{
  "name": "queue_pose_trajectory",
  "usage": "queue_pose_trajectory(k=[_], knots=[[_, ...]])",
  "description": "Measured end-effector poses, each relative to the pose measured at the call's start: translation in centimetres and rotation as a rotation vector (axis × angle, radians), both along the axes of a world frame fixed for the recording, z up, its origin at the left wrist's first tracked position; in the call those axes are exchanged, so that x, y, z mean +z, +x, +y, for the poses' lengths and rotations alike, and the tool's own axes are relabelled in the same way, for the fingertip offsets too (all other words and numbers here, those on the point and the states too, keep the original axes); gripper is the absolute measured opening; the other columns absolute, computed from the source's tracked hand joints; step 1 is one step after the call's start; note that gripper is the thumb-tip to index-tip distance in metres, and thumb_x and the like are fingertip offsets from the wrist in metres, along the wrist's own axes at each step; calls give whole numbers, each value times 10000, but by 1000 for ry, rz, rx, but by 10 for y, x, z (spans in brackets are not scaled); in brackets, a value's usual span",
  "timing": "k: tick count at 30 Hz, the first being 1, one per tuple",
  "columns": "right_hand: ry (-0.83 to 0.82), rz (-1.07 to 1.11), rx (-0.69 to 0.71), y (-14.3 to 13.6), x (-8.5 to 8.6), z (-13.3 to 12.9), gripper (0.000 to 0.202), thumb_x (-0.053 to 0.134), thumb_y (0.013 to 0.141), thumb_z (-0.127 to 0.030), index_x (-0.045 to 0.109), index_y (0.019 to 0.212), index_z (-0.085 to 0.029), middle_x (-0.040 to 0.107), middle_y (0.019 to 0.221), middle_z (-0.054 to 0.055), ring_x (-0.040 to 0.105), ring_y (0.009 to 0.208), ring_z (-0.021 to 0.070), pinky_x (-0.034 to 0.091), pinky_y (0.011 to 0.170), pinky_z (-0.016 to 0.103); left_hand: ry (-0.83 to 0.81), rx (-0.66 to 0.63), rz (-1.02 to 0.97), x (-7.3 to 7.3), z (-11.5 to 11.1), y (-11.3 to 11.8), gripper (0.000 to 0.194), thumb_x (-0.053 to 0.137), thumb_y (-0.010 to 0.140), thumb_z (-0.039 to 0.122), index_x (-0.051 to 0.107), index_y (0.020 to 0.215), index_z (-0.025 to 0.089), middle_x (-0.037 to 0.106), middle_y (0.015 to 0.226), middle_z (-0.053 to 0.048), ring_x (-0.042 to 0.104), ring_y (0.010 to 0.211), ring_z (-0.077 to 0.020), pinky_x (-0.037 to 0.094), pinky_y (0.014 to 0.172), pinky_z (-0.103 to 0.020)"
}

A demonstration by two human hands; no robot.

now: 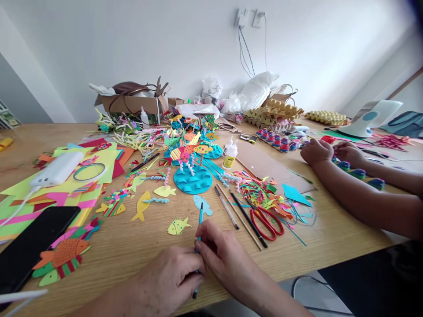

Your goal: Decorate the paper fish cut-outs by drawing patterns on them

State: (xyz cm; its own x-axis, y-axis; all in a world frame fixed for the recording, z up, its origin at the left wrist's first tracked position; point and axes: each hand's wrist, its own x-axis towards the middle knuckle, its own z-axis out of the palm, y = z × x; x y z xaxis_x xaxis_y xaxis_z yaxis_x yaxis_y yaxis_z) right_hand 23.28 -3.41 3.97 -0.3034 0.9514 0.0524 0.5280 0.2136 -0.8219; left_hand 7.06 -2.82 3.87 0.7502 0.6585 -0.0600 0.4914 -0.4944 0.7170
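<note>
Near the front edge of the table, my right hand (214,246) pinches the blue barrel of a thin pen (201,215), whose dark tip points away from me. My left hand (180,277) is closed round the pen's lower end, its fingers touching those of my right hand. Just beyond the tip lies a light blue paper fish (202,204). A yellow-green fish with dots (179,226) lies to the left of the pen. Farther off are a plain yellow fish (142,205) and a round blue base (193,179) with curled strips and paper fish above it.
Red scissors (267,223), brushes and paper scraps lie to the right. A glue bottle (230,156) stands mid-table. Coloured paper and a black phone (36,246) are at left. Another person's hands hold a painted egg-carton strip (358,173) at right.
</note>
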Motion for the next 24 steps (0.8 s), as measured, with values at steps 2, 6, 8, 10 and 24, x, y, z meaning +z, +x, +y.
queue_pose_trajectory(k=[2,6,8,10,24], knots=[[-25,40,-46,0,-3,3,73,463,790,-121,459,777,-192,506,602,-43,472,548,96,323,514,192,-9,20,-14,0,2,9,163,494,796,75,568,718,197,634,797,35,594,757,-109,420,681,-176],[-19,-10,-154,20,-6,15,116,435,787,-114,463,869,-191,501,600,-51,482,541,104,324,513,197,101,-27,-27,4,-2,14,233,494,786,83,586,942,230,648,862,21,611,774,-133,462,701,-200],[70,-224,-241,35,-4,21,156,437,816,-146,468,965,-183,509,605,-46,500,550,123,303,522,215,221,-52,-48,4,-4,10,356,504,762,73,551,1076,234,651,922,4,621,815,-149,481,725,-210],[71,-507,-331,50,-2,26,191,448,833,-171,483,1021,-173,555,636,-18,538,586,153,272,523,233,350,-61,-59,2,-2,3,357,483,769,70,549,1081,231,648,934,-7,624,828,-153,495,735,-214],[-7,-1026,-242,61,1,36,177,427,891,-206,552,1012,-175,694,822,79,665,731,215,225,487,272,767,-20,28,-21,28,-42,345,317,862,56,594,985,221,643,891,-18,619,794,-138,515,718,-222]])
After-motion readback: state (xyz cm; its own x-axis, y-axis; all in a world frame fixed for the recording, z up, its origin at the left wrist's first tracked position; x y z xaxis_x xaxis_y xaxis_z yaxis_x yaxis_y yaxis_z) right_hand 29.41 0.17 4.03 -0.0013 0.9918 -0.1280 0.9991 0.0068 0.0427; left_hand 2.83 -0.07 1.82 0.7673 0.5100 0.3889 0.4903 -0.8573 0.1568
